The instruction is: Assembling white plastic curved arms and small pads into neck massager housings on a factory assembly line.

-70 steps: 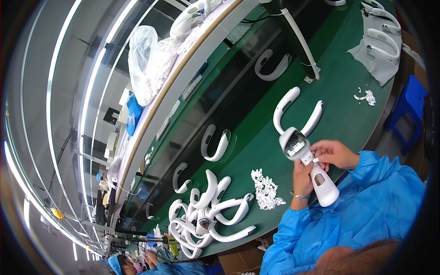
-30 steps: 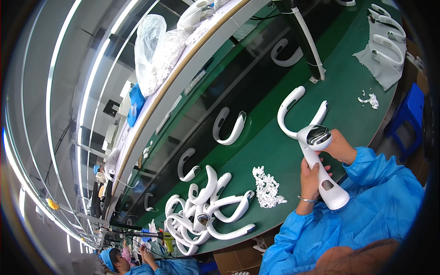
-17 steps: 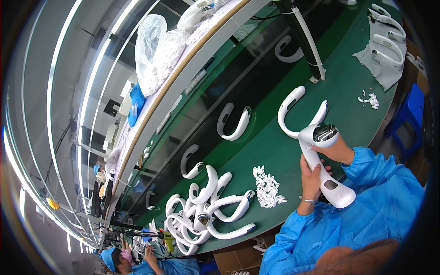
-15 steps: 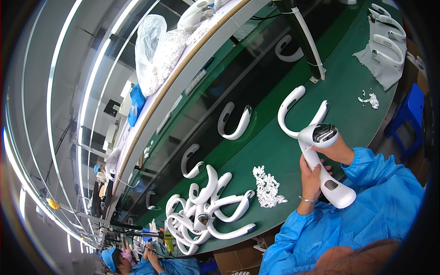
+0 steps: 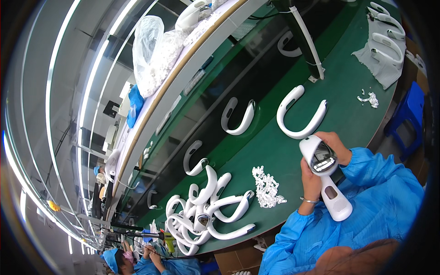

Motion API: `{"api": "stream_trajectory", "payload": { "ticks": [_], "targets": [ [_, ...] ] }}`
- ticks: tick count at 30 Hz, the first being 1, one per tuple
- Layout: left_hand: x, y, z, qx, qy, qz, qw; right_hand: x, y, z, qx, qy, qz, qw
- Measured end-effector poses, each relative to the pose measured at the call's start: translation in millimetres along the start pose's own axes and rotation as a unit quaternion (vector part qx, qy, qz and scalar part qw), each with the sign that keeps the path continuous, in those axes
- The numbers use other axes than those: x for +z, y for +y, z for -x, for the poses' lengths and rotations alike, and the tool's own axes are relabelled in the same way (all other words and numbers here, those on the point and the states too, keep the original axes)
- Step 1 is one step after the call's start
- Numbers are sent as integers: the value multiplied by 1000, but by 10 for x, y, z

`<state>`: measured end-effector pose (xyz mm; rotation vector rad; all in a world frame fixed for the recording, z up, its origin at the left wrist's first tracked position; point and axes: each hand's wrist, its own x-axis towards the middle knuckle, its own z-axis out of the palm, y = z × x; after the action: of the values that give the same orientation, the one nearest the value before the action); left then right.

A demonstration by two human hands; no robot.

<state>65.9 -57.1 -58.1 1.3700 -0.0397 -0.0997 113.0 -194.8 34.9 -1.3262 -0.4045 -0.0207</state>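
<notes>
I hold a white U-shaped neckband device (image 5: 337,204) with both hands, tilted above the table's near edge at the right. Its rounded end with a shiny mirrored cap (image 5: 323,158) faces up, and the other end has a dark oval window and a dotted grille. My left hand (image 5: 310,182), with a bracelet at the wrist, is closed around its side; the device hides some fingers. My right hand (image 5: 336,145) grips it behind the mirrored end, fingertips partly hidden. Just beyond lies another U-shaped device (image 5: 298,134) on the green table. A pile of small white parts (image 5: 266,188) lies left of my hands.
Several similar devices are heaped (image 5: 201,215) at the left. Others lie on a dark belt (image 5: 215,133) along the table. A grey cloth (image 5: 382,64) with devices and a few small parts (image 5: 369,99) are at far right, near a blue stool (image 5: 408,114). A co-worker (image 5: 137,263) sits at lower left.
The held device has been turned and drawn nearer, its mirrored end now lower and facing up. My right hand has shifted up its side. Devices on the belt have slid slightly toward the upper right.
</notes>
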Motion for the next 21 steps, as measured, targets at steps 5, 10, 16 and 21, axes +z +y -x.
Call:
{"api": "stream_trajectory", "payload": {
  "ticks": [5, 10, 16, 21],
  "targets": [
    [131, 628, 192, -155, 19, 124, 980, 2, 310, -24, -56, 35, 76, 995],
    [-429, 611, 559, -229, 9, 216, 949, 192, 507, -310, 133, -117, -65, 982],
    [-848, 926, 757, -130, 177, 217, 951, 788, 1140, -617, -158, -289, 315, 890],
    [-1213, 865, 841, -85, 202, 214, 952, 1082, 1384, -679, -155, -360, 391, 832]
  ]
}}
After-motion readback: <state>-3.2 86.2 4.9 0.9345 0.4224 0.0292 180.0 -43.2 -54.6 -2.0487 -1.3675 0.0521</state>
